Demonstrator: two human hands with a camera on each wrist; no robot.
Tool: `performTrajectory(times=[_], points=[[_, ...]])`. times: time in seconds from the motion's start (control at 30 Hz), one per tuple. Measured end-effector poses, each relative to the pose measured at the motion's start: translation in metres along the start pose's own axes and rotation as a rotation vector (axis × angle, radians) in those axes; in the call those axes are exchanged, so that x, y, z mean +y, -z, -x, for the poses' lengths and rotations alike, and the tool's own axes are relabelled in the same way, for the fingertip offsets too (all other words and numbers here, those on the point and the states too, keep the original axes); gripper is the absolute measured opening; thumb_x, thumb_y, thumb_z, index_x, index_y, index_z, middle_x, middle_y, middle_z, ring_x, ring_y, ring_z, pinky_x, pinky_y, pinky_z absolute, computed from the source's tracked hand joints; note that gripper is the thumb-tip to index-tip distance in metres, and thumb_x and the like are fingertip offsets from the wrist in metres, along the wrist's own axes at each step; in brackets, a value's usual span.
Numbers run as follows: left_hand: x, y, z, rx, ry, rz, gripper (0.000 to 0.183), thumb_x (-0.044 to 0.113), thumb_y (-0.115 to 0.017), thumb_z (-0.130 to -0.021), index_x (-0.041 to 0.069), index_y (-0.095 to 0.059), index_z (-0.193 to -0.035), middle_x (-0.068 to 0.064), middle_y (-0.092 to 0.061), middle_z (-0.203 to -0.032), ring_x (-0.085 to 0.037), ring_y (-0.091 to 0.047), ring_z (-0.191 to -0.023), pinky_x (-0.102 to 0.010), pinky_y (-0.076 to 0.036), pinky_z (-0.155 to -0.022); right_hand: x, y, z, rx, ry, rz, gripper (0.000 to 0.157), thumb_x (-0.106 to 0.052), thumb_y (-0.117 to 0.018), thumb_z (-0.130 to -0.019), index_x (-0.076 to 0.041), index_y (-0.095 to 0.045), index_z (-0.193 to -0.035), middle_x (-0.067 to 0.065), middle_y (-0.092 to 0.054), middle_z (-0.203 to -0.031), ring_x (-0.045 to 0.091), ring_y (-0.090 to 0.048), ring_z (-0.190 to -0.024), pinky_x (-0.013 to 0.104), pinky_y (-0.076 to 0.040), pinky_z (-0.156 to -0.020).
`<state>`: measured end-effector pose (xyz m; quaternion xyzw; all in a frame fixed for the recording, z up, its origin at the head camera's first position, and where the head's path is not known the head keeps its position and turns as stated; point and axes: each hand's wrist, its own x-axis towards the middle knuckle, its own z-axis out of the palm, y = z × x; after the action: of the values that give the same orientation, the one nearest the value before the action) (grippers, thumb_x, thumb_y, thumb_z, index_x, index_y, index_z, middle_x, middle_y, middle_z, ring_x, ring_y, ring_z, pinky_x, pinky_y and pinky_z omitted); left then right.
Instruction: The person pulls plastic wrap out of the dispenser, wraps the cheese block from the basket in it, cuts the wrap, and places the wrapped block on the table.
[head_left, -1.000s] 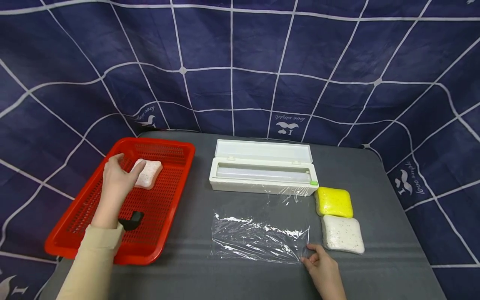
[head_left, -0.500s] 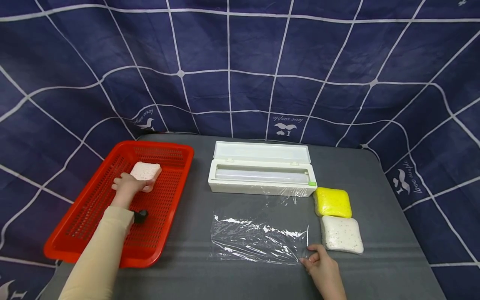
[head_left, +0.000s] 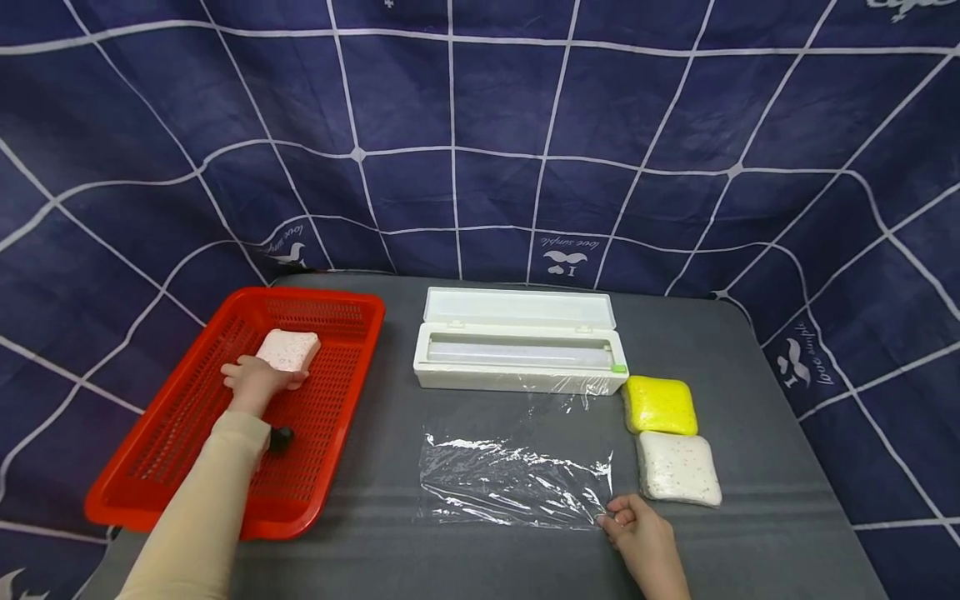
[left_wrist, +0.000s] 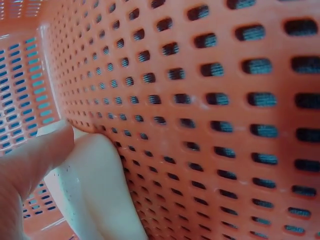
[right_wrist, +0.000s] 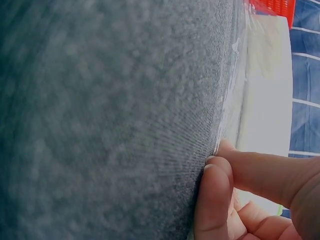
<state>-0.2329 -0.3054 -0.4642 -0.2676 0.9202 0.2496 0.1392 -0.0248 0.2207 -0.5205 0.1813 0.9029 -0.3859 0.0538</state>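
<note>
In the head view, my left hand (head_left: 255,383) reaches into the red basket (head_left: 369,342) and grips a pale pink speckled block (head_left: 287,348), shaped like a slice of bread. Its thumb lies over the edge of the block (left_wrist: 102,175) in the left wrist view; the fingers on the far side are hidden. My right hand (head_left: 647,537) pinches the near right corner of a sheet of cling film (head_left: 517,483), which lies spread on the grey table. From the film, the sheet runs back to a white cling film dispenser (head_left: 517,379) with its lid raised.
A yellow block (head_left: 660,406) and a white speckled block (head_left: 678,468), both glossy as if wrapped, lie at the right beside the film. Something small and black (head_left: 281,439) shows at my left wrist. A blue gridded cloth (head_left: 495,108) hangs behind the table.
My left hand has come down onto the pink block in the basket and taken hold of it. The right hand stays at the film's corner. The head view has shifted slightly.
</note>
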Motion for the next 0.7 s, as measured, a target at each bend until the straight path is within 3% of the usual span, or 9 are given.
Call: performTrajectory(times=[0.2,0.37,0.47,0.53,0.63,0.7], points=[[0.001,0.013,0.008,-0.065,0.020,0.097,0.113,0.036,-0.064,-0.088,-0.023,0.015,-0.142,-0.050,0.014,-0.146,-0.067,-0.009,-0.136,-0.070,-0.022,-0.111,0.001,0.000,0.000,-0.003,0.012,-0.010,0.018,-0.005,-0.077,-0.081,0.001,-0.063,-0.090,0.000,-0.056,-0.068,0.008,-0.056,-0.054,0.020,-0.045,-0.050],[0.009,0.029,0.027,-0.053,0.009,0.106,0.112,0.041,-0.063,-0.088,-0.022,0.012,-0.144,-0.051,0.000,-0.146,-0.066,-0.014,-0.134,-0.068,-0.024,-0.111,0.001,0.001,-0.001,-0.002,0.025,-0.008,0.017,-0.005,-0.076,-0.081,0.001,-0.063,-0.089,-0.001,-0.056,-0.067,0.008,-0.056,-0.053,0.020,-0.044,-0.049],[0.015,0.040,0.043,0.046,-0.040,0.157,0.107,0.039,-0.066,-0.088,-0.021,0.002,-0.145,-0.049,-0.012,-0.143,-0.064,-0.021,-0.130,-0.066,-0.029,-0.108,0.000,0.001,-0.001,-0.003,0.028,-0.003,0.017,-0.005,-0.076,-0.081,0.001,-0.063,-0.089,-0.001,-0.056,-0.067,0.008,-0.056,-0.053,0.020,-0.044,-0.049],[0.022,0.047,0.058,0.162,-0.106,0.205,0.100,0.035,-0.070,-0.086,-0.020,-0.010,-0.144,-0.046,-0.020,-0.140,-0.061,-0.025,-0.127,-0.063,-0.031,-0.106,0.000,0.001,-0.001,-0.002,0.028,0.001,0.017,-0.005,-0.076,-0.081,0.001,-0.063,-0.089,-0.001,-0.056,-0.067,0.008,-0.056,-0.053,0.020,-0.043,-0.049],[0.033,0.054,0.084,0.343,-0.259,0.282,0.089,0.027,-0.075,-0.083,-0.016,-0.024,-0.141,-0.040,-0.030,-0.137,-0.054,-0.031,-0.124,-0.059,-0.031,-0.100,-0.001,0.001,0.000,0.000,0.025,0.008,0.016,-0.005,-0.076,-0.081,0.001,-0.063,-0.089,-0.001,-0.056,-0.067,0.008,-0.056,-0.053,0.020,-0.042,-0.049],[0.043,0.057,0.105,0.421,-0.379,0.312,0.085,0.021,-0.078,-0.081,-0.013,-0.029,-0.141,-0.037,-0.035,-0.137,-0.051,-0.033,-0.124,-0.057,-0.032,-0.099,-0.001,0.001,0.000,0.002,0.025,0.015,0.017,-0.004,-0.076,-0.080,0.002,-0.063,-0.089,0.000,-0.056,-0.066,0.009,-0.056,-0.053,0.021,-0.042,-0.048]])
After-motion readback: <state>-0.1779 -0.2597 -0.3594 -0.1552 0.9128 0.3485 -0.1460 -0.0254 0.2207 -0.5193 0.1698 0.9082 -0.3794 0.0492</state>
